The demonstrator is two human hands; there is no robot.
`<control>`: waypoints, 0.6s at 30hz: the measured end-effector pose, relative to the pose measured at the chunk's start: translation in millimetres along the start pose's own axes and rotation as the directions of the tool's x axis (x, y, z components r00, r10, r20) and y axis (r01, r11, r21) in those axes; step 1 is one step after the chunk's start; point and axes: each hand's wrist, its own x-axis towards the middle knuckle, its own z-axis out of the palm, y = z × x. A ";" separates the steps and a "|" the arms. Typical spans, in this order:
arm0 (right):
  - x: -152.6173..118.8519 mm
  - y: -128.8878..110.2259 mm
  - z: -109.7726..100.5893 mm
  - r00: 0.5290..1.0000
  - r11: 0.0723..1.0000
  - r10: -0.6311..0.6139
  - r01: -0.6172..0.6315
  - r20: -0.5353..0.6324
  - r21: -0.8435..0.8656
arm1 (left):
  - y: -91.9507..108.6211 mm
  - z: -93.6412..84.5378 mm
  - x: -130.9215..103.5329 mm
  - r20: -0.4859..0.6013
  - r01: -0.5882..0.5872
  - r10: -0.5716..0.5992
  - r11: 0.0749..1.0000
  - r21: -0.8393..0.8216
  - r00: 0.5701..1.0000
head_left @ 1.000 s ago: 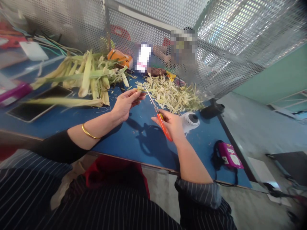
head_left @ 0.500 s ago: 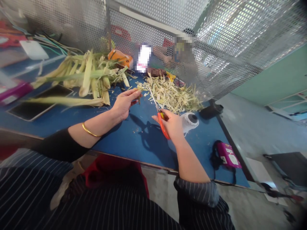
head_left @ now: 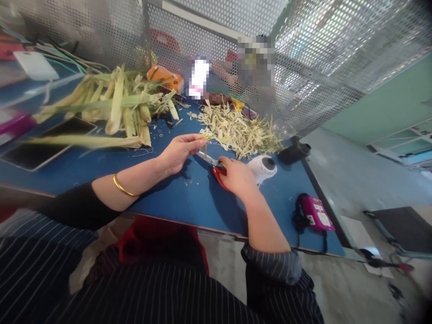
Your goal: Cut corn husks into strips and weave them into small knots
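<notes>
My left hand (head_left: pixel 182 152), with a gold bangle on its wrist, pinches a small strip of pale green husk (head_left: pixel 205 149) between thumb and fingers. In my right hand (head_left: pixel 239 176) are red-handled scissors (head_left: pixel 211 159). Their blades point left, toward the fingertips of my left hand and just below the strip. Whether the blades touch the strip I cannot tell. Behind my hands spreads a heap of cut, pale husk shreds (head_left: pixel 241 130). Long husk-like leaves (head_left: pixel 116 101) lie piled at the left.
The blue table (head_left: pixel 189 198) backs onto a perforated metal screen (head_left: pixel 209 27). A white thread cone (head_left: pixel 261 168) stands by my right hand, with a black cylinder (head_left: pixel 293 153) beyond. A purple box (head_left: pixel 317 212) with a black strap sits right. A dark tablet-like slab (head_left: pixel 23 155) lies left.
The scissors have swung from pointing up and away to pointing left, close to my left fingers. My right hand has turned and moved slightly left; my two hands are nearer each other.
</notes>
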 end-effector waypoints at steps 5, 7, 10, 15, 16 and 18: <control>-1.1 6.1 -2.9 0.992 0.987 0.119 -0.114 -0.036 0.117 | -0.6 5.4 -5.8 0.097 -0.010 0.006 0.999 0.033 0.995; -0.8 5.2 -2.9 0.986 0.964 0.102 -0.065 -0.133 0.259 | -0.2 7.0 -7.6 0.116 -0.011 0.006 0.999 0.040 0.993; 2.5 -3.1 0.6 0.964 0.712 0.135 0.066 -0.228 0.699 | -1.0 9.6 -10.6 0.134 0.019 -0.021 1.000 0.013 0.991; 9.2 -21.9 11.9 0.991 0.183 0.125 0.032 -0.056 0.983 | -5.0 12.5 -15.5 0.238 0.148 -0.138 0.989 -0.027 0.962; 9.5 -23.6 13.1 0.992 0.137 0.121 0.016 -0.033 0.990 | -4.9 12.2 -15.8 0.255 0.165 -0.153 0.986 -0.024 0.955; 8.9 -24.3 13.7 0.990 0.111 0.139 0.006 -0.021 0.994 | -3.2 10.9 -15.7 0.267 0.177 -0.167 0.984 -0.014 0.949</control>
